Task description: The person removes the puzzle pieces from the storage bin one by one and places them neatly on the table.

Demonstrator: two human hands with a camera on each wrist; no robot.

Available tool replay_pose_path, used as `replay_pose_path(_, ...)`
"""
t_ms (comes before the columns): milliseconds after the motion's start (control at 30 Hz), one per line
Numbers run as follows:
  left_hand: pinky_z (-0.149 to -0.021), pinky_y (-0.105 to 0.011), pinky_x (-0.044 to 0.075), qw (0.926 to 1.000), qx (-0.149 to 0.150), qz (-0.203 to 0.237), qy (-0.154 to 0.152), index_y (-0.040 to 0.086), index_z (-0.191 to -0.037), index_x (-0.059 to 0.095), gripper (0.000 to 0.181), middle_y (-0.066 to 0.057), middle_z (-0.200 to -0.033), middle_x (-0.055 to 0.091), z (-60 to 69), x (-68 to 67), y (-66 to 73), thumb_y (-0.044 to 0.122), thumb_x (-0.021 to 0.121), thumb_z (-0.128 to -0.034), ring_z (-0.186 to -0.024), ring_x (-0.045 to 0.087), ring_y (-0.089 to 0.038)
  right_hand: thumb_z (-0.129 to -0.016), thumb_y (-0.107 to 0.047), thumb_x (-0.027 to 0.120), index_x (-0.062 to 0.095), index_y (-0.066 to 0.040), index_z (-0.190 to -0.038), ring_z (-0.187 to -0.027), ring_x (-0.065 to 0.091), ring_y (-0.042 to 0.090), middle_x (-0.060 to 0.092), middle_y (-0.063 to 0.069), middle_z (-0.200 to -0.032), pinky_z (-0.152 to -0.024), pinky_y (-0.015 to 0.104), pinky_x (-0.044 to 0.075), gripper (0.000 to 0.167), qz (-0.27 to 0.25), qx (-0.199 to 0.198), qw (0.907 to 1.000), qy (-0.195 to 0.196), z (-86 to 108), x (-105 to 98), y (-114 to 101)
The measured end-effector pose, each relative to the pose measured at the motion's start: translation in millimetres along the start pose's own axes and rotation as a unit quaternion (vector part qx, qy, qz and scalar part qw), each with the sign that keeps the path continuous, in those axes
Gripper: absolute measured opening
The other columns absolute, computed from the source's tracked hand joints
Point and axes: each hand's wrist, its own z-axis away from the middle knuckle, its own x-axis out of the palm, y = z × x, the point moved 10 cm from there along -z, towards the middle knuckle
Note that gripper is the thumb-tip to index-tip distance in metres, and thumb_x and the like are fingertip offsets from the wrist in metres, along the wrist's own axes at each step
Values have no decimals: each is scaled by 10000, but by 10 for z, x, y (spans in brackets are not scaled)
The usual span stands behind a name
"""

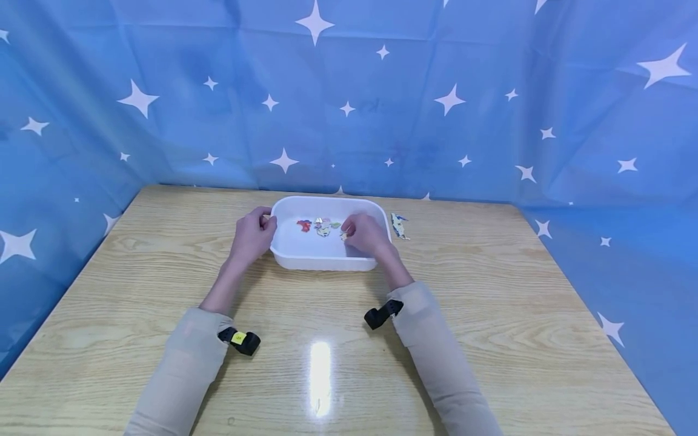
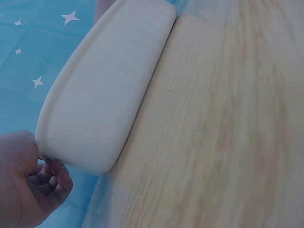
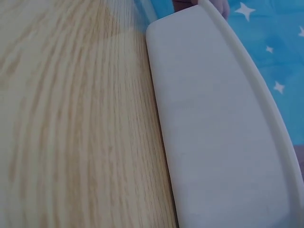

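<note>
A white tray (image 1: 305, 263) stands on the table with several small colourful flat pieces inside: a red one (image 1: 305, 226) at the left, a pale green and white one (image 1: 323, 231) in the middle. My left hand (image 1: 254, 235) grips the tray's left rim; in the left wrist view the left hand (image 2: 28, 183) has thumb and curled fingers at the end of the tray (image 2: 95, 95). My right hand (image 1: 366, 234) reaches inside at the right, pinching a small yellowish piece (image 1: 343, 235). The right wrist view shows mainly the tray's outer wall (image 3: 213, 109).
Just right of the tray, another colourful piece (image 1: 398, 226) lies on the wooden table (image 1: 491, 315). A blue curtain with white stars (image 1: 349, 72) hangs behind the table's back edge and along both sides.
</note>
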Motion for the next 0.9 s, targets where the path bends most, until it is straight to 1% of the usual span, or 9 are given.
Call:
replay_pose_path(133,-526,-262,401,10000,-9,4,7,-95,-1312,581,372,-102,-764,524,2,-1,-2,121,486,-1024,-613,483,-191,-845,13,742,703,25,-1075,-982,652,264,706,143,-1019,-893,353,506,234,52,79,10000,28,5,-6,8)
replay_pose_path(267,-530,-267,402,10000,6,-21,27,-104,-1313,576,374,-105,-766,527,6,-4,1,115,485,-1024,-619,484,-191,-851,-9,748,714,19,-1039,-938,649,247,707,128,-981,-858,338,506,193,141,82,9999,55,9,-8,7)
replay_pose_path(500,-534,-266,405,10000,-45,-3,21,-88,-1311,584,371,-105,-777,529,7,3,-11,130,493,-1026,-625,485,-196,-865,-93,789,707,1,-1007,-871,628,217,707,103,-972,-783,312,494,189,75,233,9997,-89,19,33,31)
replay_pose_path(633,-528,-263,401,10000,-32,5,31,-94,-1316,578,375,-102,-774,527,10,-1,-6,125,490,-1025,-620,483,-190,-889,-139,775,702,-20,-977,-820,596,196,690,74,-942,-733,298,472,164,32,248,9997,-66,20,34,38)
replay_pose_path(767,-536,-263,405,10000,-10,23,45,-99,-1320,575,378,-98,-772,529,6,-8,1,119,492,-1021,-622,485,-184,-960,-214,707,658,-53,-973,-734,585,187,657,68,-859,-661,288,449,169,-333,314,9989,142,25,-16,52)
replay_pose_path(833,-538,-265,405,10000,5,18,49,-104,-1320,572,381,-100,-771,530,5,-9,3,115,489,-1020,-624,486,-184,-989,-235,675,634,-60,-978,-687,593,184,650,72,-810,-625,282,447,180,-624,293,9971,309,27,-55,51)
replay_pose_path(900,-540,-266,405,10000,6,12,51,-100,-1319,574,381,-101,-771,529,6,-6,0,119,491,-1020,-623,485,-189,-995,-218,669,613,-56,-985,-649,607,183,651,81,-773,-600,281,461,172,-999,198,9936,492,26,-96,41)
